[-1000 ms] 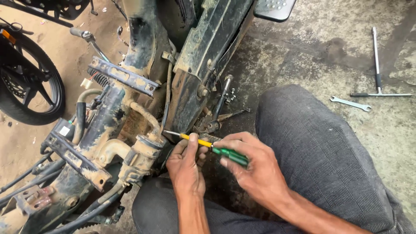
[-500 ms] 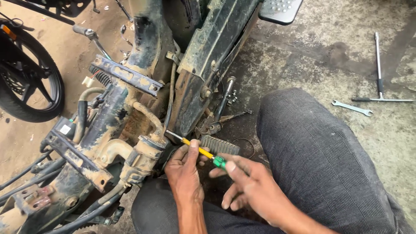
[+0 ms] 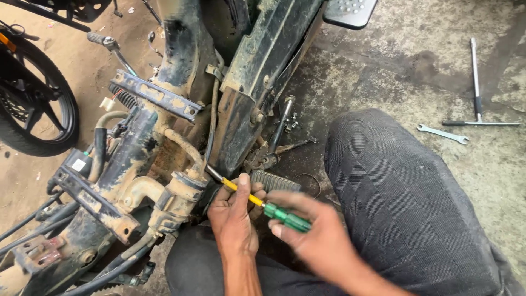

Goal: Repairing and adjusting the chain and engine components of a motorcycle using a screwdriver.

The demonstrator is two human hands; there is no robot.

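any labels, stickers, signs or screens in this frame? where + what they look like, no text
Sticker: small white square on a dark box-shaped part, left side of the stripped motorcycle frame; print too small to tell.
Connector tag or plug: small white piece with thin wires, above that, beside the coiled spring.
No packages, signs or screens visible.

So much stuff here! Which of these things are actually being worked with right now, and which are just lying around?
In use:
- screwdriver, green handle, yellow shaft, tip at the muddy motorcycle frame
- left hand steadying the shaft
- right hand on the handle

Lying about:
- T-handle wrench on the concrete
- flat spanner beside it
- another motorcycle's wheel, far left
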